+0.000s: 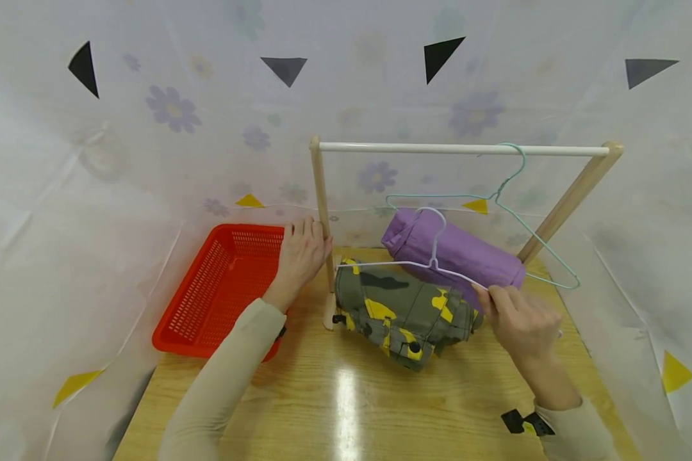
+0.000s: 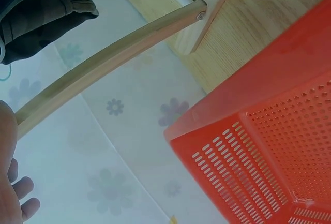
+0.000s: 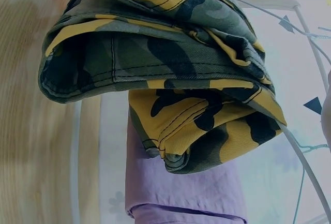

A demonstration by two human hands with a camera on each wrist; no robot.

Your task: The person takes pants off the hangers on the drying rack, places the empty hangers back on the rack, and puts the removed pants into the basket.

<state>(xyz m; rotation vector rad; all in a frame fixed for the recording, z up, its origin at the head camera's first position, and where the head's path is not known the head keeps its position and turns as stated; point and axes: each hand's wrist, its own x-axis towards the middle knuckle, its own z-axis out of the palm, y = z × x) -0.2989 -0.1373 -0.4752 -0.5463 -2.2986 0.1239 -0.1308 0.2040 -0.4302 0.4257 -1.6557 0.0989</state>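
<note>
My right hand grips the right end of a white wire hanger. Folded camouflage trousers in green, black and yellow hang over that hanger, its lower bar hidden in the cloth. In the right wrist view the trousers fill the upper middle, with little of the hand showing. At the rack's wooden left post is my left hand, thumb against it and the other fingers extended. Behind the trousers a purple garment hangs on a mint-green hanger, hooked over the rack's white rail.
A red plastic basket stands left of the rack on the wooden table. The rack's right post rises beyond my right hand. White flower-printed sheeting surrounds the table at the back and sides.
</note>
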